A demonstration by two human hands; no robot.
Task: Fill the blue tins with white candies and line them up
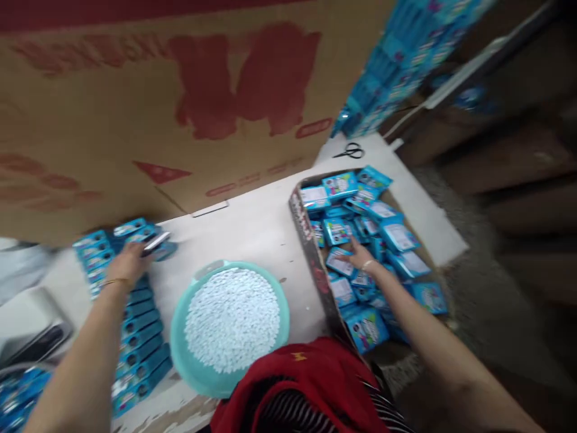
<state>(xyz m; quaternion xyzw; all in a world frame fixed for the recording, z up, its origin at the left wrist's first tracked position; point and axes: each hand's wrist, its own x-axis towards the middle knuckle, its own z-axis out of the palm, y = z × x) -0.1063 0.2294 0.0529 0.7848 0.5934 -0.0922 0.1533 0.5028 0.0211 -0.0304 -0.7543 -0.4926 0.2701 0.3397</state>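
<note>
Left hand (127, 263) outstretched, fingers curled on a row of flat blue cardboard packets (135, 319) on the white bench (252, 228), right hand (362, 255) reaching into the open cardboard box (311, 252), fingers spread over loose blue packets (356, 234), grip unclear.

Both bare arms reach forward, spread wide apart. The left hand (128, 263) is palm down, fingers curled; the right hand (363, 257) reaches down, fingers spread.

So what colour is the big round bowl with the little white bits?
Teal bowl, seen in the head view.
</note>
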